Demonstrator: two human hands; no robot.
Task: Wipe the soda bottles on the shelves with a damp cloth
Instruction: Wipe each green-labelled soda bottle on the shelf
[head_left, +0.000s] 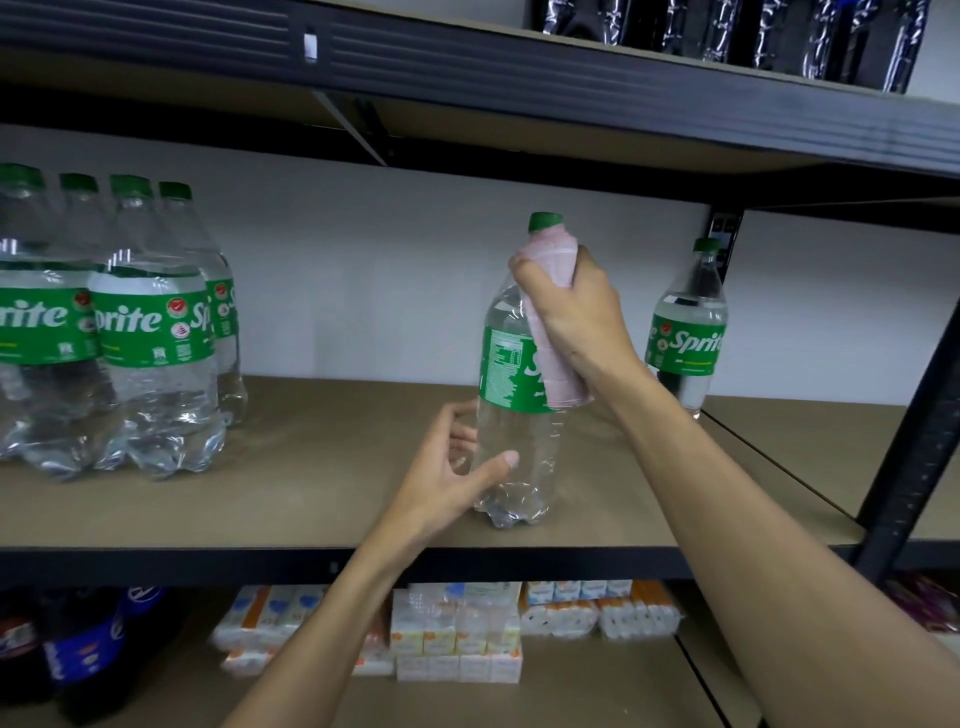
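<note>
On the brown shelf (311, 493), the clear green-capped plastic soda bottle (506, 374) stands upright, long axis vertical. The right hand (571, 312) clamps its grip on the pink cloth (553, 254) round the neck; the left hand (447, 473) grips the lower body.

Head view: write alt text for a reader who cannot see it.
A person's right hand grips a pink cloth around the neck of a Sprite bottle standing on a shelf, while the left hand holds its lower body.

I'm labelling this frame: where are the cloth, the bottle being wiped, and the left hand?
cloth (551, 249), head view, the wrap round the bottle's neck
bottle (506, 369), head view, its green label
left hand (441, 478), head view, its back
</note>
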